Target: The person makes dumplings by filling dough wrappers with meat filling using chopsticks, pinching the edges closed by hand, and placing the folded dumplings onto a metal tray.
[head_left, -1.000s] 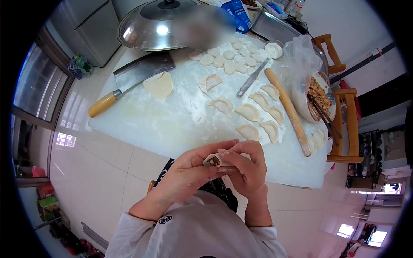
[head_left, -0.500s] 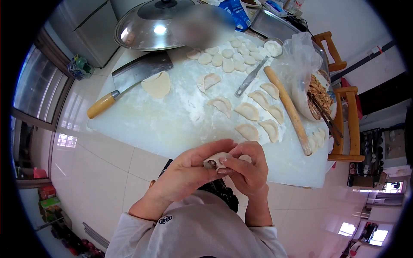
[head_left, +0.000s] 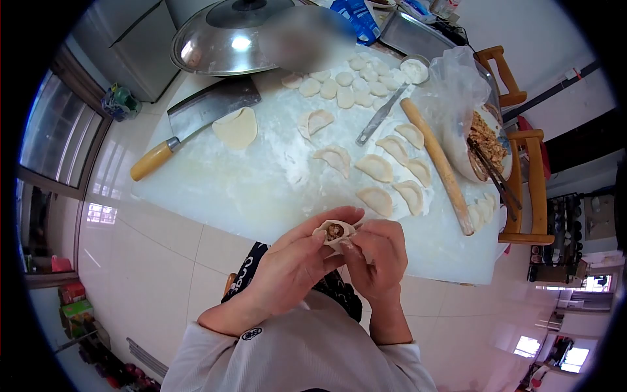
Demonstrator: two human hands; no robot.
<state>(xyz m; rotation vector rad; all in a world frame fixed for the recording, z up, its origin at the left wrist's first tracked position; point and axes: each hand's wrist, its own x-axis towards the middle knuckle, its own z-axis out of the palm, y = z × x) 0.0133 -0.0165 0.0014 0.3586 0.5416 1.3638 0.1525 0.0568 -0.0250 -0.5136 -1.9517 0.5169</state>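
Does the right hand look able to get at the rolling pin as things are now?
Probably yes: the rolling pin lies uncovered, its near end across bare board from the right hand. That hand is busy pinching the open dumpling, though, so it would likely need to let go first.

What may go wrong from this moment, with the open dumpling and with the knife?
The dumpling gapes, so its filling might spill if left hand and right hand squeeze unevenly.

The knife has its handle near the edge of the table; a bump might knock it off.
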